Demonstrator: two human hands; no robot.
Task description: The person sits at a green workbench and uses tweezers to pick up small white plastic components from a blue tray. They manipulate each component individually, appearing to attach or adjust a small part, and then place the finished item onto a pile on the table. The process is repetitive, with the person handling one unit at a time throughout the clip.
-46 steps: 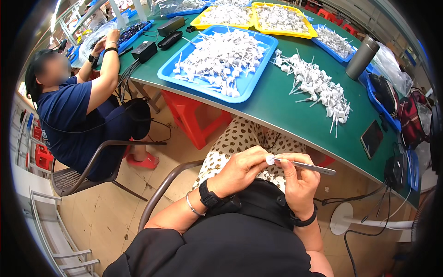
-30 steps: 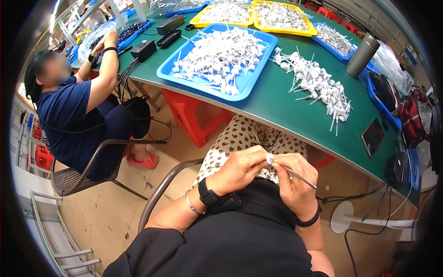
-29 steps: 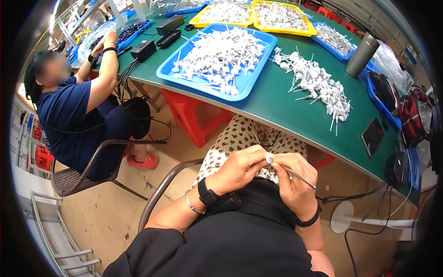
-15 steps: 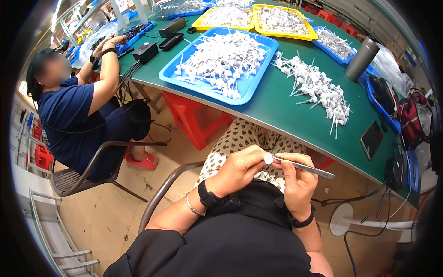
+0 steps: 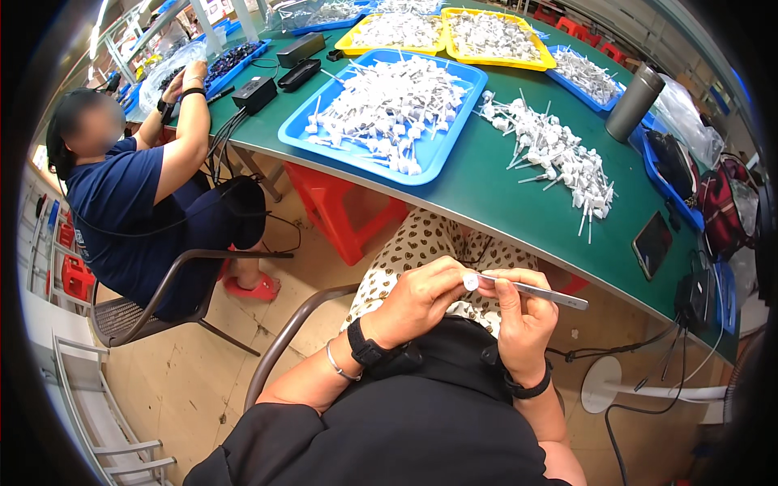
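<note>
Above my lap, my left hand [image 5: 423,298] pinches a small white plastic part [image 5: 471,282] with a round face. My right hand [image 5: 523,317] is closed around a pair of metal tweezers [image 5: 545,295], whose tips meet the part at its edge. The far end of the tweezers sticks out to the right. On the table edge in front of me, a blue tray [image 5: 301,130] holds a heap of white stemmed parts [image 5: 397,101]. A loose pile of like parts [image 5: 559,154] lies to its right on the green table top.
Two yellow trays [image 5: 446,50] of white parts stand behind. A grey flask [image 5: 636,104], a phone [image 5: 652,245] and a plaid bag [image 5: 720,202] are at the right. A co-worker [image 5: 134,202] sits at the left beside dark cables and a red stool [image 5: 332,206].
My hands stay almost in place, with the tweezers still at the white part. At the left, the co-worker's hands have drawn together and risen slightly beside the clear bag.
</note>
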